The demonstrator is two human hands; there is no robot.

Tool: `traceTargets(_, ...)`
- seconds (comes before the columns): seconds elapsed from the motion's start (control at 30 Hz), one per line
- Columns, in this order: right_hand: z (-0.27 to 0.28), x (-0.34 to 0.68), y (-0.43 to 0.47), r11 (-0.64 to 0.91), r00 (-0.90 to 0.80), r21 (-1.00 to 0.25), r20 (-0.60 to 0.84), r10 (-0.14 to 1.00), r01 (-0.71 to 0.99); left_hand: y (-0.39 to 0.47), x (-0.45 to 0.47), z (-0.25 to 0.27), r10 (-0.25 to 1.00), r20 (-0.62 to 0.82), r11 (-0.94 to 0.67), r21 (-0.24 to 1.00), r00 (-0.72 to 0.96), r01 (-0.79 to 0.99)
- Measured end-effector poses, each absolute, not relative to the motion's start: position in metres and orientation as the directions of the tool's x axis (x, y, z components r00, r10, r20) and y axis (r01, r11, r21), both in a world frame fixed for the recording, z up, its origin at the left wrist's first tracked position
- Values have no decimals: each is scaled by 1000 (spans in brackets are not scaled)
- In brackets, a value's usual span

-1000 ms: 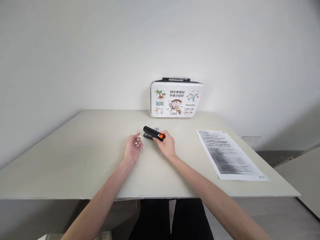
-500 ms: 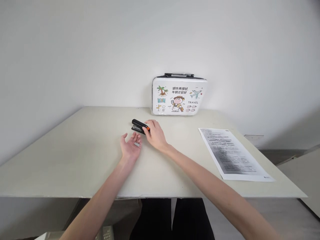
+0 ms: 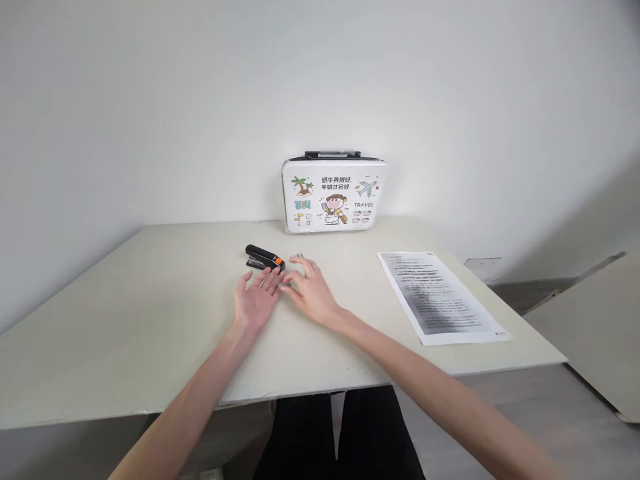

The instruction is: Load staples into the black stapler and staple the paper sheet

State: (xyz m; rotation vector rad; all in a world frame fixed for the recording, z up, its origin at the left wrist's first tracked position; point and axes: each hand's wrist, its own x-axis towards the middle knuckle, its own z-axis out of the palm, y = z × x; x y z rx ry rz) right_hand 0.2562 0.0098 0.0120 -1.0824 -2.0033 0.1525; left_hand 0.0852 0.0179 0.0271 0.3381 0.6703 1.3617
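Observation:
A black stapler [image 3: 265,256] with an orange patch lies on the table, its jaw end pointing left and a little raised. My left hand [image 3: 253,301] is palm up just in front of it, fingers stretched out and nothing in the palm. Its fingertips overlap the near edge of the stapler in view; whether they touch, I cannot tell. My right hand [image 3: 314,292] is to the right of the stapler, thumb and index finger apart. A small grey piece [image 3: 299,255] shows right behind its index finger, too small to name and partly hidden.
A white case [image 3: 334,197] with cartoon prints and a black handle stands against the wall at the back of the table [image 3: 125,320]. A printed sheet of paper [image 3: 440,297] lies on the right side. The table's front edge runs just above my legs.
My right hand has let go of the stapler and drawn slightly away to its right. My left hand stays palm up by the stapler. The whole view has shifted a little.

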Motion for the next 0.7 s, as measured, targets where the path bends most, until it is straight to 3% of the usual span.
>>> traceTargets(0.13,2,353,7,520,-147,-511,601,785,684,20,86,26,959,-272,229,560,84,-796)
traceTargets(0.27,-5,480,-1,235,108,-536,532,840,811,19,89,30,962,-253,242,599,107,-764)
traceTargets(0.53,-24,646,-43,-287,579,-586,402,709,758,19,95,33,971,-223,217,684,84,-696)
traceTargets(0.7,-39,658,-49,-376,670,-620,346,657,689,18,95,35,975,-211,204,708,73,-676)
